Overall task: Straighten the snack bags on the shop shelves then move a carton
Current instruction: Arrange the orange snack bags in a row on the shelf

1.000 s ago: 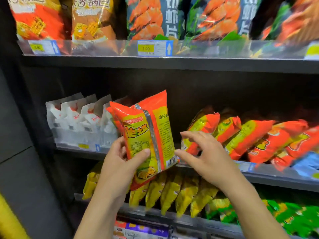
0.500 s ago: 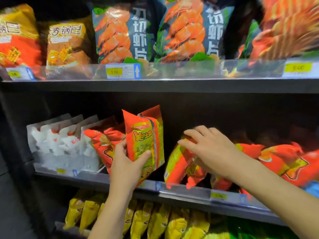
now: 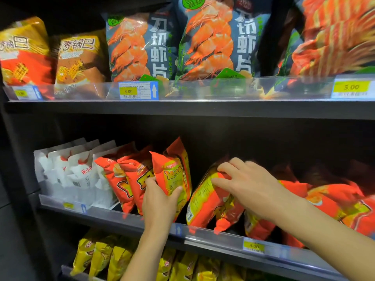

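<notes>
My left hand (image 3: 160, 201) grips an orange and yellow snack bag (image 3: 172, 175) upright on the middle shelf (image 3: 213, 238), beside two other upright orange bags (image 3: 125, 179). My right hand (image 3: 249, 185) holds the top of a leaning orange bag (image 3: 205, 203) to the right, fingers curled over its upper edge. More orange bags (image 3: 334, 201) lie slumped further right. No carton is in view.
White bags (image 3: 69, 173) stand at the middle shelf's left. The top shelf (image 3: 182, 107) carries prawn cracker bags (image 3: 213, 41) and orange rice-crust bags (image 3: 79, 59) behind a clear rail. Yellow bags (image 3: 105, 258) fill the shelf below. A dark upright post (image 3: 18, 159) bounds the left side.
My left hand has carried its bag from in front of the shelf into the row and set it upright. My right hand has reached in and taken the leaning bag's top.
</notes>
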The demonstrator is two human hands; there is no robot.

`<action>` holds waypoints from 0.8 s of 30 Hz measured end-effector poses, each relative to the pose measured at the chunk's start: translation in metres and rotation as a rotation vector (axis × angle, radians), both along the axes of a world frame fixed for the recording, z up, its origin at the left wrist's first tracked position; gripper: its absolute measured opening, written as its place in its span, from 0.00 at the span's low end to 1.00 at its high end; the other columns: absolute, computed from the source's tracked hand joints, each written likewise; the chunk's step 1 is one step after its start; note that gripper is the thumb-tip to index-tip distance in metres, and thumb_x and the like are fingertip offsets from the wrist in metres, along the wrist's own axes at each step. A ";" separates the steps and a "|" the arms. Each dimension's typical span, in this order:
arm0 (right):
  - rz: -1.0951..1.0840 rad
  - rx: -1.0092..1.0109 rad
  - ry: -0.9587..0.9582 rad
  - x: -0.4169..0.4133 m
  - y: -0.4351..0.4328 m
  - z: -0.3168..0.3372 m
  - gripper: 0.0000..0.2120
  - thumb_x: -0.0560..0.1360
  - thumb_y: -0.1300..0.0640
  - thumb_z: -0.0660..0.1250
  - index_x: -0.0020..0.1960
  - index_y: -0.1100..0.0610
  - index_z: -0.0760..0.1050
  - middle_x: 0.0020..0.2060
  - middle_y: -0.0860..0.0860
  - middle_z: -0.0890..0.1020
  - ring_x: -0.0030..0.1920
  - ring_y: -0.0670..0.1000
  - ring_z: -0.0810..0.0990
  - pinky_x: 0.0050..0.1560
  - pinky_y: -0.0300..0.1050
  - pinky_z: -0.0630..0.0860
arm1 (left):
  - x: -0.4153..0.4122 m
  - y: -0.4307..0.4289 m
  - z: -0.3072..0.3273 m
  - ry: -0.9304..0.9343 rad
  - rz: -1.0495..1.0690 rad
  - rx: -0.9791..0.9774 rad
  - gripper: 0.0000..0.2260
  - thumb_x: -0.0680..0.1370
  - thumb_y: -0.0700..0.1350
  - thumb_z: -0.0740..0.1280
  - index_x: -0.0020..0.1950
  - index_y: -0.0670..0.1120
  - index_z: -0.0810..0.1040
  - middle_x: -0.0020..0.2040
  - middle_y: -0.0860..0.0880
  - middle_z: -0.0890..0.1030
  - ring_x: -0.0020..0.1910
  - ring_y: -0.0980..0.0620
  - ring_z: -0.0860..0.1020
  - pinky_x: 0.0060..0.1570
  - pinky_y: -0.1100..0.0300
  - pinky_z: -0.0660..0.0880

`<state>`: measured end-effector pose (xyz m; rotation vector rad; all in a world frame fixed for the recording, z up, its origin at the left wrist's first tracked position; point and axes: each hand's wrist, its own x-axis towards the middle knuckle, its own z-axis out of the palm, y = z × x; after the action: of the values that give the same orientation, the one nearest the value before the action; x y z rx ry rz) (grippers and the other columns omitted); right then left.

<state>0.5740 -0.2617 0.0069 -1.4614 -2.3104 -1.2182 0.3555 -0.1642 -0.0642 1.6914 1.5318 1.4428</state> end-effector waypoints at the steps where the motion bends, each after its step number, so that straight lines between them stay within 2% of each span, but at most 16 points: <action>1: 0.013 0.002 0.000 0.001 0.001 0.000 0.28 0.59 0.63 0.82 0.57 0.50 0.83 0.53 0.55 0.83 0.47 0.58 0.81 0.35 0.52 0.77 | 0.001 0.000 -0.004 0.019 0.012 0.006 0.27 0.73 0.53 0.81 0.60 0.49 0.66 0.54 0.47 0.81 0.55 0.43 0.82 0.51 0.49 0.78; 5: 0.043 0.009 -0.003 0.002 0.003 0.001 0.24 0.61 0.63 0.81 0.56 0.50 0.83 0.50 0.54 0.82 0.46 0.57 0.80 0.35 0.51 0.76 | 0.004 -0.001 -0.014 0.083 0.051 0.007 0.34 0.73 0.51 0.81 0.69 0.41 0.67 0.62 0.42 0.78 0.60 0.40 0.80 0.55 0.46 0.79; 8: 0.065 0.007 0.003 0.000 0.003 0.002 0.23 0.63 0.63 0.81 0.57 0.51 0.83 0.50 0.54 0.82 0.47 0.57 0.80 0.36 0.52 0.78 | 0.004 -0.002 -0.018 0.111 0.070 0.029 0.36 0.72 0.52 0.81 0.70 0.40 0.65 0.65 0.40 0.76 0.63 0.38 0.78 0.58 0.42 0.80; 16: 0.046 0.037 0.043 0.000 0.008 0.003 0.24 0.65 0.62 0.82 0.58 0.49 0.83 0.52 0.53 0.82 0.49 0.56 0.81 0.38 0.51 0.78 | -0.008 -0.011 -0.015 0.153 0.096 0.061 0.43 0.71 0.56 0.81 0.75 0.37 0.64 0.69 0.38 0.71 0.70 0.38 0.71 0.66 0.44 0.73; 18: 0.040 0.058 0.051 0.000 0.008 0.005 0.24 0.65 0.61 0.82 0.59 0.49 0.83 0.52 0.53 0.83 0.49 0.57 0.81 0.38 0.51 0.79 | -0.013 -0.020 -0.008 0.136 0.102 0.126 0.41 0.72 0.57 0.79 0.74 0.38 0.66 0.68 0.40 0.71 0.69 0.40 0.71 0.66 0.46 0.73; 20: 0.038 0.080 0.052 -0.001 0.006 0.008 0.24 0.64 0.61 0.82 0.59 0.49 0.84 0.52 0.54 0.83 0.48 0.57 0.82 0.37 0.50 0.78 | -0.017 -0.031 0.000 0.135 0.067 0.210 0.35 0.73 0.58 0.78 0.72 0.42 0.69 0.66 0.46 0.72 0.68 0.46 0.71 0.64 0.52 0.72; 22: 0.038 0.097 0.049 -0.004 0.004 0.014 0.24 0.64 0.60 0.82 0.59 0.50 0.83 0.51 0.54 0.83 0.47 0.58 0.81 0.36 0.50 0.77 | -0.017 -0.040 0.008 0.158 -0.023 0.273 0.31 0.74 0.60 0.76 0.71 0.46 0.72 0.63 0.52 0.72 0.66 0.52 0.71 0.63 0.57 0.70; 24: 0.040 0.109 0.040 -0.007 0.000 0.021 0.24 0.65 0.59 0.81 0.60 0.51 0.83 0.51 0.55 0.83 0.47 0.59 0.80 0.36 0.52 0.77 | -0.014 -0.051 0.015 0.183 -0.138 0.292 0.32 0.74 0.63 0.74 0.72 0.50 0.71 0.63 0.56 0.71 0.66 0.55 0.70 0.65 0.57 0.70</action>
<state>0.5673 -0.2612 0.0274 -1.3839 -2.1998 -1.2704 0.3418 -0.2151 -0.0495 2.1081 1.3100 1.5326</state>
